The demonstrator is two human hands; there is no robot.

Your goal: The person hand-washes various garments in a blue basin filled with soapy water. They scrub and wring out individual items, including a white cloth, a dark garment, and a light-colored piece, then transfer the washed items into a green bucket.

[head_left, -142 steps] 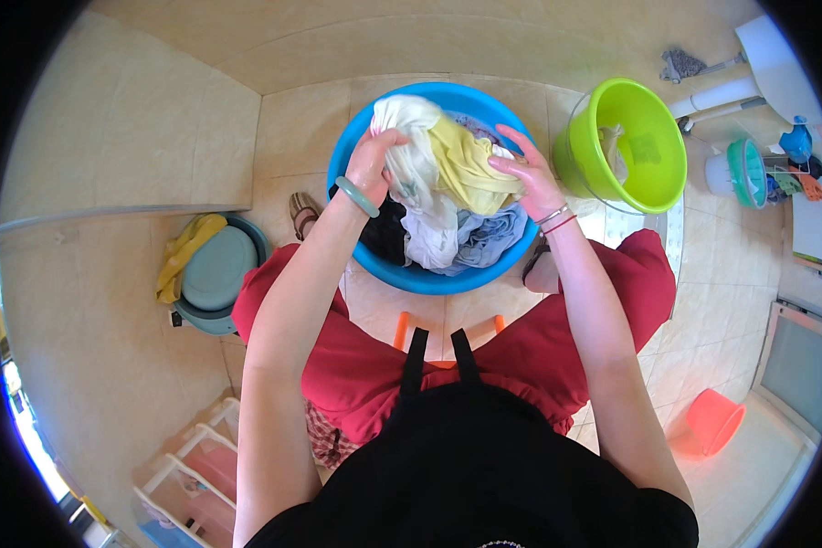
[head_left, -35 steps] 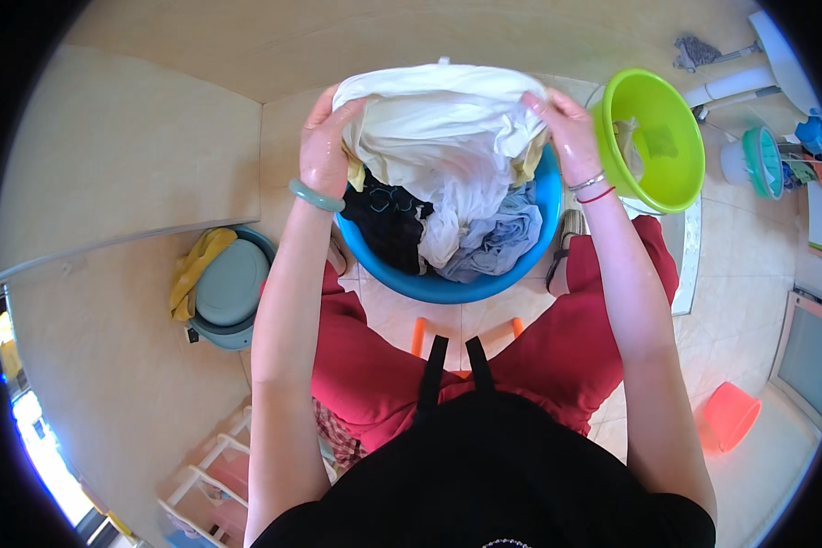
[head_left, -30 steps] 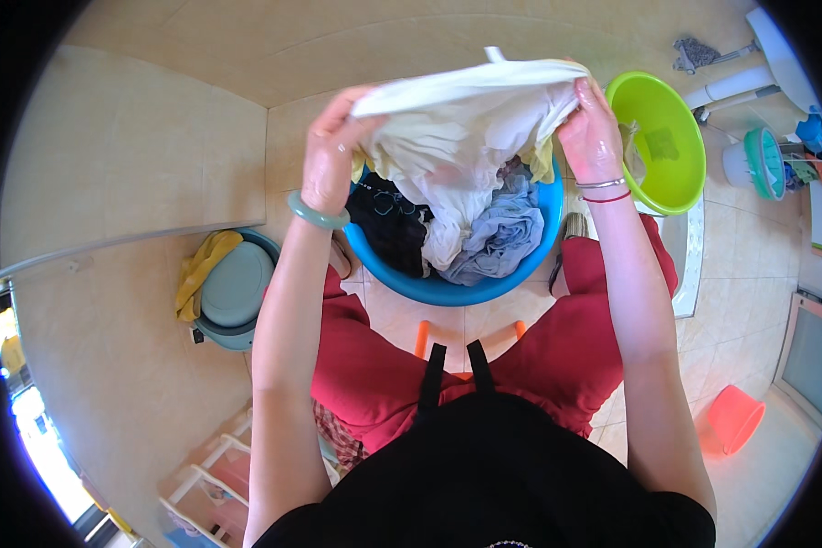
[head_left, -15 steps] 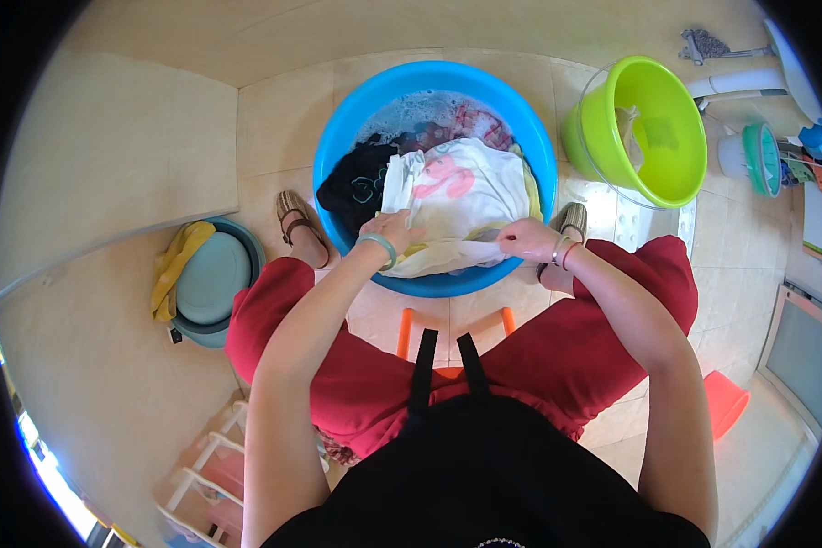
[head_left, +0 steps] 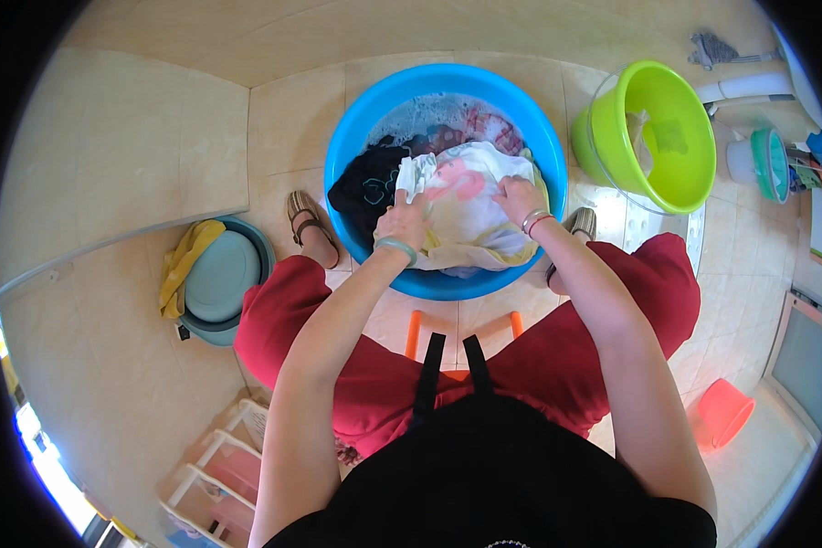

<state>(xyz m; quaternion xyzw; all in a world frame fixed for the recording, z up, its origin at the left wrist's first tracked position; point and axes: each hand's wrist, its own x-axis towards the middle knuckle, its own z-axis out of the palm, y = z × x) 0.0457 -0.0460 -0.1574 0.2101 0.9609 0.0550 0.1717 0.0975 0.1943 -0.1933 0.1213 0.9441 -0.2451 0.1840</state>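
Both hands were down in the blue basin [head_left: 352, 146] on the floor: the left hand [head_left: 404, 219] clutched a bunched fold of the white cloth [head_left: 470, 205], the right hand [head_left: 517, 196] pressed flat on it, fingers spread. Beyond lay dark clothes [head_left: 365, 187] and suds; farther right, a green tub [head_left: 653, 137].

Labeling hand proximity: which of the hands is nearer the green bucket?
Right. The right hand rests on the white garment, on the side toward the green bucket; the left hand grips its far edge.
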